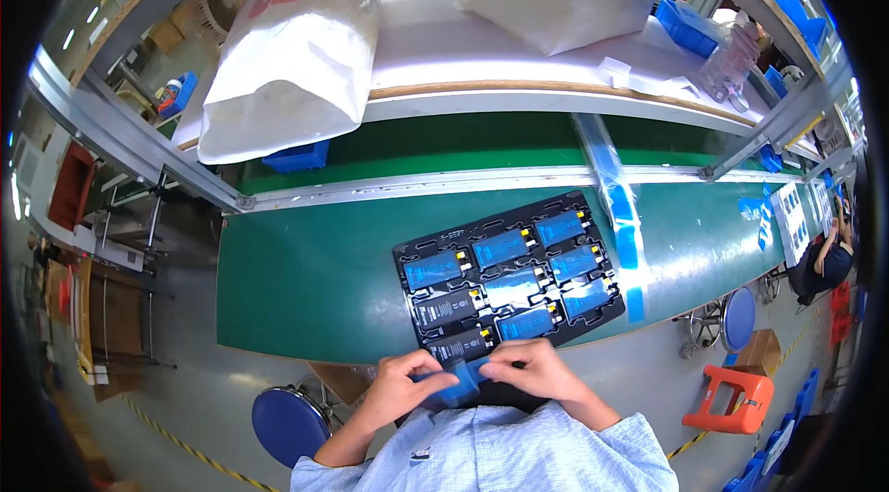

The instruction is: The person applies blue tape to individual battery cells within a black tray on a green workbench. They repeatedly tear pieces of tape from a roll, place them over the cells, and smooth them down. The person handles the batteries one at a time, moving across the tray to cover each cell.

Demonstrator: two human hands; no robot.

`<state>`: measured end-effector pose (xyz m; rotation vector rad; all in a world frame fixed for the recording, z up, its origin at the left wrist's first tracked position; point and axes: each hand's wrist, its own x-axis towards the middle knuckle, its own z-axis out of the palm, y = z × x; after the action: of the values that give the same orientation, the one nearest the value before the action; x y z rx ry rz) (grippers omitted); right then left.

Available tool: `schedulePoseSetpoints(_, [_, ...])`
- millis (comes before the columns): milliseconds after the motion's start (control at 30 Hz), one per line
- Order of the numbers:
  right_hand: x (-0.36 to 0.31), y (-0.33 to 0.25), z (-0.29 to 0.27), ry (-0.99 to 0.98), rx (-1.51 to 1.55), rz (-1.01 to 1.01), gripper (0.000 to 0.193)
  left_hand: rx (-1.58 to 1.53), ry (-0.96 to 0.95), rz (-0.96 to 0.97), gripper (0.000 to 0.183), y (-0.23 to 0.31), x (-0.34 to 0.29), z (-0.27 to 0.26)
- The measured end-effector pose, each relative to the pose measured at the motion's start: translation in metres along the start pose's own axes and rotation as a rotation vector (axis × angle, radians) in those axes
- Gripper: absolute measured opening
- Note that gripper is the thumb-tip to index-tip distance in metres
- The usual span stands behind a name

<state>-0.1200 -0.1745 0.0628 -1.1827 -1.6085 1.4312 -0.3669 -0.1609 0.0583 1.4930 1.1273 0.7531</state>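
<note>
Close to my body, my left hand (404,385) and my right hand (537,368) pinch a strip of translucent blue film (459,386) between them. It hangs just off the near edge of a black moulded tray (597,329). Flat battery packs lie in the tray's pockets in rows, several with blue faces, such as the blue-covered battery (501,249). Two in the left column are black: one black battery (444,309) and a nearer black battery (458,345). Small yellow tabs show at the batteries' right ends.
The tray rests on a green workbench (306,279). Blue tape (626,237) runs across the bench right of it. Above, a white shelf (417,48) carries large plastic-wrapped bags (292,75). A blue stool (289,424) and an orange stool (732,399) stand on the floor. Someone sits far right.
</note>
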Motion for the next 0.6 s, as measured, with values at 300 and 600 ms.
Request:
schedulePoseSetpoints(300, [0.026,0.005,-0.043,0.457,0.131,0.284,0.017,0.450,0.080,0.154,0.021,-0.011,-0.008,-0.055])
schedulePoseSetpoints(600, [0.073,0.015,0.006,0.307,0.013,0.247,0.020,0.683,0.180,0.254,0.030,-0.022,0.010,-0.024])
